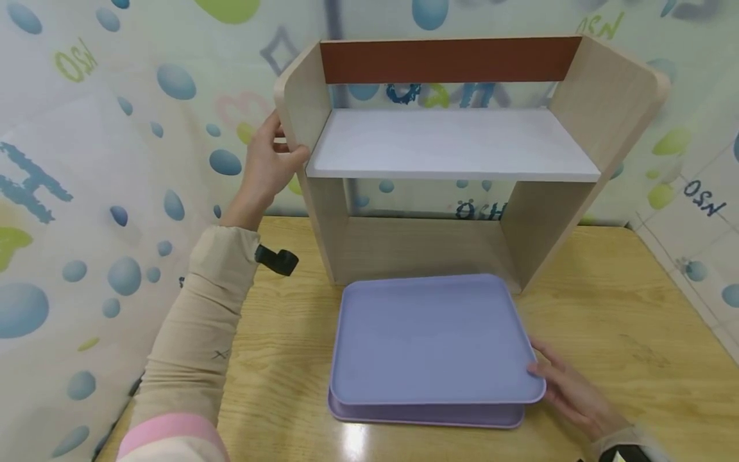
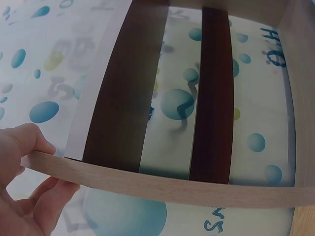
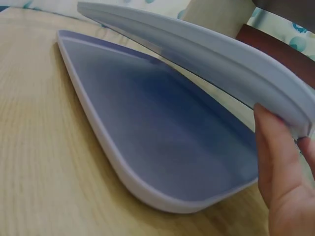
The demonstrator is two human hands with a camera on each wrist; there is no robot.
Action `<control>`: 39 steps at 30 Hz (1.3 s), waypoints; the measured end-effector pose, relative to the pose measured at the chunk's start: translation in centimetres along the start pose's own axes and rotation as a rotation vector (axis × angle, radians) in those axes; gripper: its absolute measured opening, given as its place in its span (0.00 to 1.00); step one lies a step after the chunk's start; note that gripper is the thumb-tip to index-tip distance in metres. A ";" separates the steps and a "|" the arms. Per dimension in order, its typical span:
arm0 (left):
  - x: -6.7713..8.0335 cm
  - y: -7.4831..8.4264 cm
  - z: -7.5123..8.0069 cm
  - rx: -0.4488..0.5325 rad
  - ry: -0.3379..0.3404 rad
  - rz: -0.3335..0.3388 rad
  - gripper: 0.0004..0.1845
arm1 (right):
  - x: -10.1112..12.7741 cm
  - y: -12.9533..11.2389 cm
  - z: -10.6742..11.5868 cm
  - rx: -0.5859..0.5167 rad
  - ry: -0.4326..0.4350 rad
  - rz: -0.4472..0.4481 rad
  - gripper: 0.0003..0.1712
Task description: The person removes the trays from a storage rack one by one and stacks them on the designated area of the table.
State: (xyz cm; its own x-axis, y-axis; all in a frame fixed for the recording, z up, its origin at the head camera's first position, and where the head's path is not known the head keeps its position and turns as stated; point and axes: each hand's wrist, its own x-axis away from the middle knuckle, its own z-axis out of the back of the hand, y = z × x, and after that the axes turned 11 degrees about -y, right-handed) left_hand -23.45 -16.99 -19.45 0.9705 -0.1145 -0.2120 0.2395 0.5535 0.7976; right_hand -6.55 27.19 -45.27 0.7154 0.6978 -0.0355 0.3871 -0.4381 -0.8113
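Note:
A small wooden shelf unit [image 1: 427, 250] with a white middle shelf [image 1: 450, 144] and a red-brown back strip stands at the back of the table. My left hand [image 1: 270, 157] pinches the front edge of its left side panel [image 2: 162, 184], thumb on one side and fingers on the other. In front of the unit, my right hand [image 1: 577, 391] grips the right edge of a blue-purple tray [image 1: 427, 340], raised and tilted. Beneath it a second tray [image 3: 147, 113] lies flat on the table, mostly hidden in the head view.
The wooden table [image 1: 623, 308] extends on both sides of the trays. A patterned curtain [image 1: 173, 128] hangs behind and at the left. A black strap with a camera [image 1: 277, 259] sits on the left wrist.

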 end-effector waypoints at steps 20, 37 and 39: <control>0.0 0.0 0.0 -0.004 -0.004 -0.011 0.28 | 0.9 1.5 -0.5 -0.091 0.029 -0.003 0.32; 0.1 0.0 0.0 0.001 -0.004 -0.018 0.28 | 0.7 1.6 -0.8 -0.088 0.048 -0.022 0.31; 0.1 0.0 0.0 0.002 -0.003 -0.022 0.28 | 0.6 1.6 -0.9 -0.079 0.056 -0.021 0.30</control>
State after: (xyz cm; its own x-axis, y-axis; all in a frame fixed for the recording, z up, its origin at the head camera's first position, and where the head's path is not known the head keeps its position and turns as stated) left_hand -23.40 -16.99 -19.48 0.9651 -0.1291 -0.2276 0.2607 0.5491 0.7940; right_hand -4.95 26.44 -46.09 0.7375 0.6752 0.0155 0.4450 -0.4685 -0.7632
